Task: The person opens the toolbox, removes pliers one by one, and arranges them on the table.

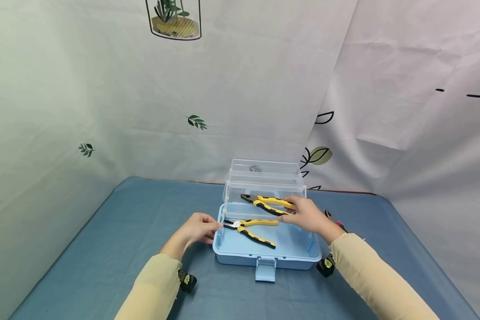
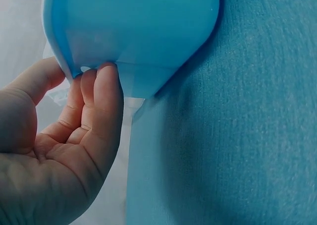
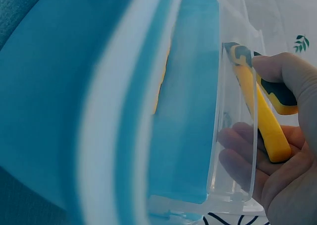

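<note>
A light blue toolbox [image 1: 300, 244] stands unlidded on the table, its clear trays [image 1: 234, 191] raised at the back. At its left end my left hand [image 1: 198, 227] pinches the side rim, thumb and fingers on either side of the wall [image 2: 59, 56]. My right hand [image 1: 304, 215] holds a pair of combination pliers [image 1: 264, 202] by the yellow and black handles over the back of the box. Their dark jaws point left, level with the clear tray. Needle-nose-like pliers [image 1: 256, 222] with spread yellow and black handles lie at the box's left side.
A blue cloth [image 1: 144, 222] covers the table. A tool with black and red parts [image 1: 329, 215] lies right of the box, partly hidden by my right forearm. The front latch [image 1: 266, 269] hangs down. White printed curtains [image 1: 164, 89] stand behind and at both sides.
</note>
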`<state>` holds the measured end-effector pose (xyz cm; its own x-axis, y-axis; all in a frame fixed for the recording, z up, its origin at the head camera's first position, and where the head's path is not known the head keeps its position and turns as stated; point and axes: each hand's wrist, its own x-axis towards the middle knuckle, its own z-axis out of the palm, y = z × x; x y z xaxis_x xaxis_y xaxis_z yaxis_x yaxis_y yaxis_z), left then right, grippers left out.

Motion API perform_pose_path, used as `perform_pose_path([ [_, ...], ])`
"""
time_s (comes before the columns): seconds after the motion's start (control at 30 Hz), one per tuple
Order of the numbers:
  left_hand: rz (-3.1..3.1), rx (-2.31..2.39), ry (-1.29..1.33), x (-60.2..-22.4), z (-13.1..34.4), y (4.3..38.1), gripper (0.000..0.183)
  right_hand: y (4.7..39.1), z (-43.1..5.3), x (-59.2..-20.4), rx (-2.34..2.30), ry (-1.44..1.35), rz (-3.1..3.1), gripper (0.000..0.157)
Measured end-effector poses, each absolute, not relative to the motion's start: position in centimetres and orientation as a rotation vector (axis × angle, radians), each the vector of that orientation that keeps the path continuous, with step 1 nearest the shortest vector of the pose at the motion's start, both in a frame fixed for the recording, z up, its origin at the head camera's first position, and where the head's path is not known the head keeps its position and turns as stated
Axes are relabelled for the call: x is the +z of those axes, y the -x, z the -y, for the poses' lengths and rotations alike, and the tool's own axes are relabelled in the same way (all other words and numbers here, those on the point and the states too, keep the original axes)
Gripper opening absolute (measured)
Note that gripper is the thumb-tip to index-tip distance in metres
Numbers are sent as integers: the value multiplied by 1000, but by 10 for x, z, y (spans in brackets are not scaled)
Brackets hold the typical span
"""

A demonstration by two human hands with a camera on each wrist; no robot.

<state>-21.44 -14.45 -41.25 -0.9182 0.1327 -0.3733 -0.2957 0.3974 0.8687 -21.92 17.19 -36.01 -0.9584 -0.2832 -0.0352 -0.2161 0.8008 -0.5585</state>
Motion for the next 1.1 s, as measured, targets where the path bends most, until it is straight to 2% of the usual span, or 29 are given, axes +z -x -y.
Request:
perform_pose_path([
  [1.1,-2289,1516,127,-412,145,215,19,215,-184,-365,-905,440,-2920,64],
])
